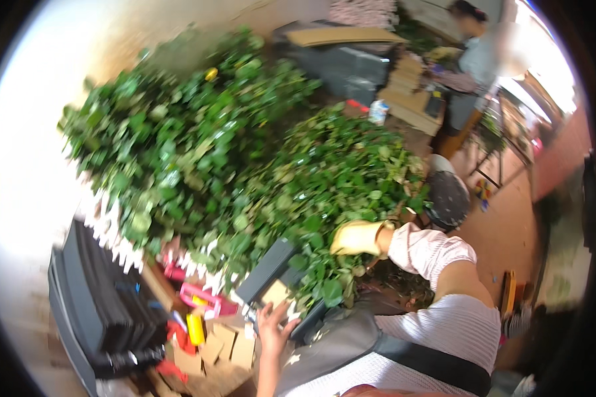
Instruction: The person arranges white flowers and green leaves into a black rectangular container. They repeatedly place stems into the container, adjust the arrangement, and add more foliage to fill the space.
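Observation:
My left hand (275, 325) is bare, with its fingers spread and nothing visible in them. It is beside a dark grey box-like piece (269, 270) with a small cardboard piece (275, 292) against it. My right hand (359, 239) wears a pale yellow glove and reaches into the near right side of a big heap of green leafy stems (338, 169). Leaves hide or blend with the gloved fingertips, so whether they grip a stem cannot be told. A second leafy heap (172, 139) rises to the left, with pale ends (116, 235) poking out along its lower edge.
Dark grey sheets (102, 298) stand stacked at the left. Near them are a pink-handled object (208, 301), a yellow cylinder (195, 329) and cardboard pieces (225, 344). A bottle (378, 112) stands behind the heap. Another person (477, 66) is at the far right, near cardboard stacks (407, 92).

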Tool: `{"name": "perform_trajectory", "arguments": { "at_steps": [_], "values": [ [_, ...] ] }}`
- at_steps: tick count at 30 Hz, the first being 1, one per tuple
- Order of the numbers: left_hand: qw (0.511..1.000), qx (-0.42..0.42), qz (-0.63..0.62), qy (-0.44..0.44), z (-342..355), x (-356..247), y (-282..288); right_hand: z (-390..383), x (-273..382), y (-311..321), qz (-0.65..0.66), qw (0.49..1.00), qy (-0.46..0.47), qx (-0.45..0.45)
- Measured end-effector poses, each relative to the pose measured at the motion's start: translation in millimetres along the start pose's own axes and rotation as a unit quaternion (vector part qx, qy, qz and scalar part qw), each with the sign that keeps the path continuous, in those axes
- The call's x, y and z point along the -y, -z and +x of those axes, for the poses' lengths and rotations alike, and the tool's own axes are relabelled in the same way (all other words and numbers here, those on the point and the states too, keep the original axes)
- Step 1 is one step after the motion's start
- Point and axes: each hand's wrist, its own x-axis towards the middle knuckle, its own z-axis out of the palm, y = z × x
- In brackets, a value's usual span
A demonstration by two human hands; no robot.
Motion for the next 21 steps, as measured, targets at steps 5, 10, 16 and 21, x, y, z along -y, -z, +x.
{"name": "perform_trajectory", "arguments": {
  "at_steps": [5,10,16,21],
  "values": [
    [0.999,0.016,0.016,0.034,0.4,-11.5,8.2,37.3,36.2,109.6,0.030,0.993,-0.072,0.091],
    [0.998,-0.024,0.062,0.013,13.0,-16.6,-2.0,180.5,31.7,96.6,-0.059,0.973,-0.223,0.015],
    [0.996,-0.093,-0.001,0.016,9.0,-14.8,-14.8,206.0,32.3,84.4,-0.189,0.975,-0.108,-0.047],
    [0.993,-0.063,-0.086,0.041,10.4,-11.5,-15.1,137.2,49.6,122.1,-0.043,0.893,0.210,-0.395]
  ]
}}
